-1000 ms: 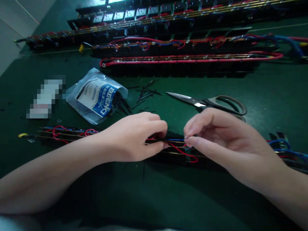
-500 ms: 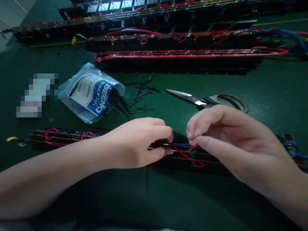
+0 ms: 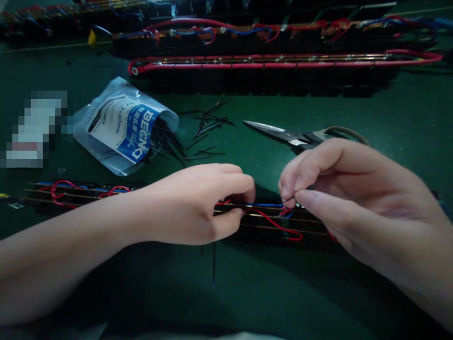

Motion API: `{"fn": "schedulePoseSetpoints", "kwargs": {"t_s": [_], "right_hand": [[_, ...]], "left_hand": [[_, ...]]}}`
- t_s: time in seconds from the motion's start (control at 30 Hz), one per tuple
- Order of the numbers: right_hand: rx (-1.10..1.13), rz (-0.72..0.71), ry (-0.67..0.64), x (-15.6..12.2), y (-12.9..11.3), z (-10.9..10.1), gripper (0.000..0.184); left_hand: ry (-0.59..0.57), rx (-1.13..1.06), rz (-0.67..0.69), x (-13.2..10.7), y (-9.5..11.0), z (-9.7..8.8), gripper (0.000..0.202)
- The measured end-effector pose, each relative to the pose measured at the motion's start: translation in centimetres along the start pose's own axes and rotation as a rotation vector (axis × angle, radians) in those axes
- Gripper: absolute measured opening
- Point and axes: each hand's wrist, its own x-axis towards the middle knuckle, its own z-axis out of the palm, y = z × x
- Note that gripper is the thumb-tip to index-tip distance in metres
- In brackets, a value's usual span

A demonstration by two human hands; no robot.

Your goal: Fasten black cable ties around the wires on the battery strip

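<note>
The wired strip (image 3: 264,229) lies lengthwise on the bench (image 3: 247,293) in front of you, beneath both your hands, its red wire (image 3: 278,225) looping over brass-coloured rods. Your right hand (image 3: 354,198) is over its right-hand part, the grip pinched together at thumb and fingertips on a thin black strand (image 3: 289,199). Your left hand (image 3: 198,203) reaches across the strip, fingers curled beyond the thumb; you can't tell from here whether that grip is clamped on anything. Past the strip lie scissors (image 3: 283,134), near your right hand, loose black ties (image 3: 214,122), and an open bag (image 3: 120,127) spilling more. Farther off rests a red-cabled strip (image 3: 247,63).
</note>
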Motion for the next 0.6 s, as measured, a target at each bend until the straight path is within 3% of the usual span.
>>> {"fn": "schedulePoseSetpoints", "kwargs": {"t_s": [0.23,0.6], "right_hand": [[-0.094,-0.098,-0.028,-0.14,-0.04,-0.06,0.013],[-0.032,-0.065,0.049,-0.18,-0.08,0.05,0.014]], "left_hand": [[0.001,-0.008,-0.005,-0.12,0.11,0.01,0.015],[-0.003,-0.012,-0.02,-0.04,0.0,0.08,0.015]]}}
